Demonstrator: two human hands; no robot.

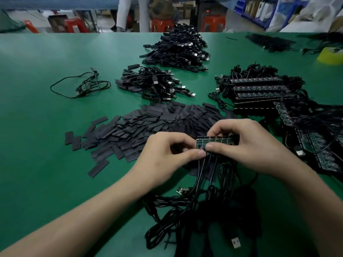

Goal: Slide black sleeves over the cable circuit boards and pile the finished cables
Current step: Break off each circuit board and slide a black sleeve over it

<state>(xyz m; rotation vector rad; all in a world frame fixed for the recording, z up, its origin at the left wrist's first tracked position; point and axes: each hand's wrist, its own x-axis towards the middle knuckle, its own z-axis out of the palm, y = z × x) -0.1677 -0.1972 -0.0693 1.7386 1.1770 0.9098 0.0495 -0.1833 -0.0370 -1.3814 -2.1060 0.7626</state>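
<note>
Both hands pinch a strip of circuit boards (213, 140) over the table (37, 136).
The curled fingers (220, 129) of the right hand (248, 145) hide the strip's far edge and right end; the left hand (167, 151) pinches its near left corner, which is blurred. The strip runs left to right, its cables (202, 201) trailing toward the person. Loose black sleeves (148, 121) lie heaped just beyond.

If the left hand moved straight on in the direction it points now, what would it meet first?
Almost at once the right hand: the left hand points right along the circuit board strip both hold, and their thumbs look nearly touching.
</note>
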